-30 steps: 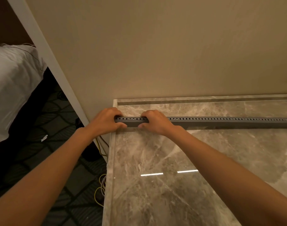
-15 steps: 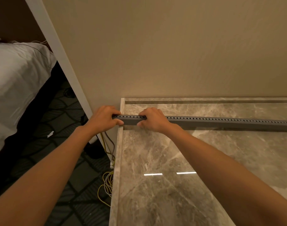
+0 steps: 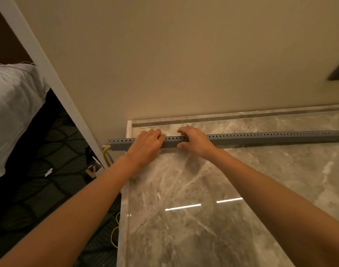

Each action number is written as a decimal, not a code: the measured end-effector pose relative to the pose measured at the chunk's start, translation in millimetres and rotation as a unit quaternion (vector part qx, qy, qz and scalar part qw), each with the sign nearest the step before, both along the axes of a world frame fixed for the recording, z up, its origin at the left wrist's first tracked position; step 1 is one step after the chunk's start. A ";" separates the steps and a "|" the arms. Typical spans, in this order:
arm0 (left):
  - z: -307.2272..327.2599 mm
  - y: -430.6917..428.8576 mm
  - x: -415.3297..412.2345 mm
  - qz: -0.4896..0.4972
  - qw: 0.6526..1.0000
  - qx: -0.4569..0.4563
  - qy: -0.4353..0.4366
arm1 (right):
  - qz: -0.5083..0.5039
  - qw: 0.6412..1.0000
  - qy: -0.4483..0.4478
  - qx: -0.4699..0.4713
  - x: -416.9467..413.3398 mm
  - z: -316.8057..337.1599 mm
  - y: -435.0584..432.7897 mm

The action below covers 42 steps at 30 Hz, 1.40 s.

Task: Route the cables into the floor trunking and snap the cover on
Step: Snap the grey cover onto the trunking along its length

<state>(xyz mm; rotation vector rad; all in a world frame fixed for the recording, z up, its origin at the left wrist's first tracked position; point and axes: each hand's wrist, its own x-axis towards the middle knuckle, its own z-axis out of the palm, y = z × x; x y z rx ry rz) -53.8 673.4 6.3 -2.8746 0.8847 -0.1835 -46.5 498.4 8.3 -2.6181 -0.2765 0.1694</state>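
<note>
Grey perforated trunking (image 3: 261, 137) lies on marble, left hand (image 3: 145, 145) and right hand (image 3: 195, 141) clamped on it.

Warm, yellowish and rather dim light is cast over the whole scene. Two bright strip reflections (image 3: 203, 204) are mirrored on the glossy marble floor (image 3: 261, 180), nearer the viewer than the hands, so an overhead source is suggested. A soft shadow is thrown under the grey trunking (image 3: 270, 136) to the right of the grip. Left of the grip the carpet (image 3: 39, 189) is sunk in near darkness, while the white bedding (image 3: 12, 105) is rendered pale. Straight lines are bent by wide-angle distortion toward the edges. The forearms nearest the camera are slightly softened.
</note>
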 end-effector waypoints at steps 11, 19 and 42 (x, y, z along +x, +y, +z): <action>12.8 -76.3 30.4 0.141 0.974 -0.017 0.178 | -0.173 0.983 -0.048 -0.030 -19.1 -25.6 -158.4; 2.6 -197.0 26.6 0.140 0.973 -0.028 0.182 | -0.098 0.994 -0.035 -0.013 -5.1 -19.7 -246.0; -12.7 -413.5 50.6 0.125 0.986 -0.049 0.101 | -0.146 0.985 -0.071 -0.062 32.4 -35.9 -425.6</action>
